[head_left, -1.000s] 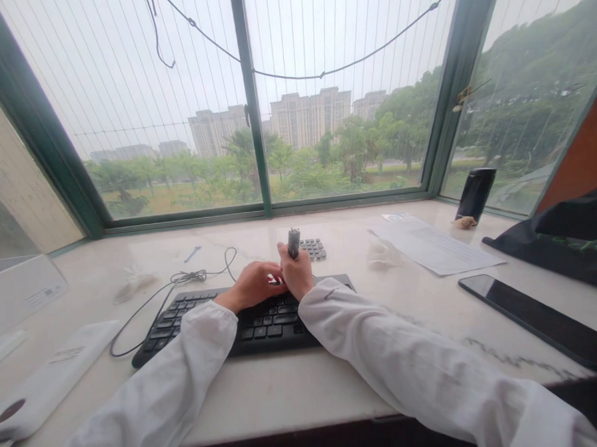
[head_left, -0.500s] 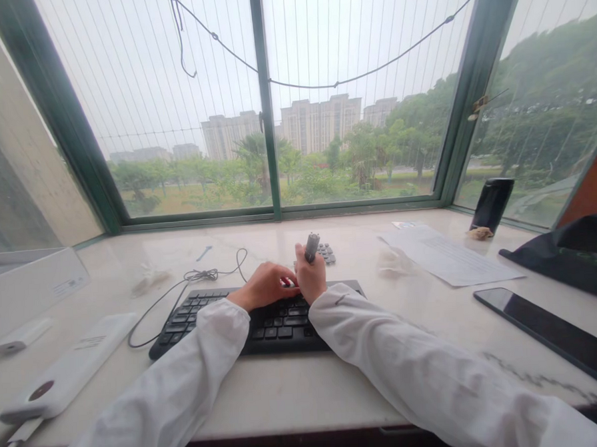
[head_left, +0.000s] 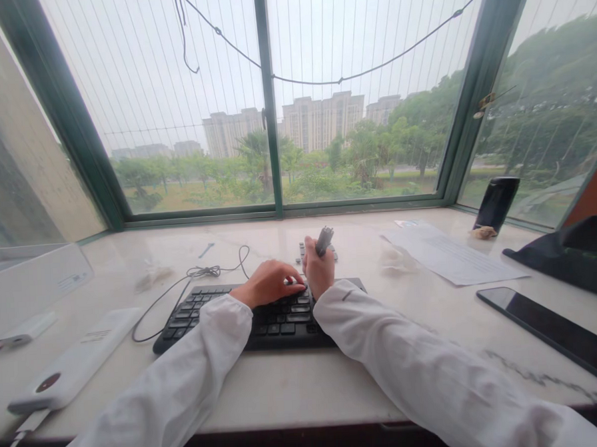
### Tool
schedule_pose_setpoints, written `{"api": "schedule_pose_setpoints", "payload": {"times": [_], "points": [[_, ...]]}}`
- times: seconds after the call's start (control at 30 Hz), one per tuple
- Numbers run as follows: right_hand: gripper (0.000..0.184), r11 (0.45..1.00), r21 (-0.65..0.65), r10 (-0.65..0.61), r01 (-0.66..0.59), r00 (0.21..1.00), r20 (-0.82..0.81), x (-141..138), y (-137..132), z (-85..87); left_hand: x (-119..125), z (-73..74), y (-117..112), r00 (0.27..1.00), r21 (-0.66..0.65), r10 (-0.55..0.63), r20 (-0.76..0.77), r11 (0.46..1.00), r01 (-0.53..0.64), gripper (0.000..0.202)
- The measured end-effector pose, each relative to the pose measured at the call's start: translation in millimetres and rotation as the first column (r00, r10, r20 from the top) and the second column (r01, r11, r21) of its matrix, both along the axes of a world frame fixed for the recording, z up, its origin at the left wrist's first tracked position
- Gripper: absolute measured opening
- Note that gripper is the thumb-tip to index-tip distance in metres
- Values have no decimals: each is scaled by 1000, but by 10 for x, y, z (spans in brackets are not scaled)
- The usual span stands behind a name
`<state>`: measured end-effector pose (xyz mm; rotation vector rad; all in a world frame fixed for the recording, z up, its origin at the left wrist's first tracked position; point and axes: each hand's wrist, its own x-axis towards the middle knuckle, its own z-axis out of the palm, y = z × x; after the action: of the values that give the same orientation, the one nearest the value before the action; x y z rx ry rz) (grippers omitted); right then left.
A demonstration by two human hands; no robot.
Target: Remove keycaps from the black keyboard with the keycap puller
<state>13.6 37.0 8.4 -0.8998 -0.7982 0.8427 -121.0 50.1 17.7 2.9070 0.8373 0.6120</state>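
Note:
A black keyboard lies on the pale marble-like surface, partly covered by both my sleeves. My left hand rests over its upper middle, fingers stretched to the right and tips down at the keys near my right wrist. My right hand is closed in an upright fist around a dark grey tool with a cylindrical handle. Small prongs show at the tool's upper end; its lower end is hidden by the fist. Small grey keycaps lie just behind that hand, partly covered by it.
A cable runs behind the keyboard. On the left are a white power bank and a white box. To the right lie a paper sheet, a phone and a black bag. A dark can stands near the window.
My right hand has moved slightly up and right, and the tool now leans more to the right. My left fingers have come lower over the keys. The whole view has shifted a little.

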Motion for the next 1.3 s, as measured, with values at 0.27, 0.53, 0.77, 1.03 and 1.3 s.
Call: {"api": "schedule_pose_setpoints", "payload": {"times": [0.27, 0.53, 0.77, 1.03, 1.3], "points": [[41, 998, -56, -34, 29, 995, -97, 55, 156, -61, 30, 16, -16, 993, 106, 31, -110, 994, -19, 19], [47, 998, 60, 16, -24, 991, 129, -30, 83, -120, -1, -58, 40, 1000, 42, -20, -4, 999, 20, 15], [49, 992, 123, -46, 12, 961, 274, -34, 41, -147, -10, -90, 80, 998, -6, -17, 55, 1000, 17, 14], [50, 993, 117, -22, -7, 968, 249, -32, 82, -167, -9, -41, 39, 997, -30, -34, 64, 999, 36, 13], [44, 957, 263, -69, -122, 786, 614, -51, -124, -88, 0, -105, 85, 988, -86, 118, 101, 990, -109, 16]]}}
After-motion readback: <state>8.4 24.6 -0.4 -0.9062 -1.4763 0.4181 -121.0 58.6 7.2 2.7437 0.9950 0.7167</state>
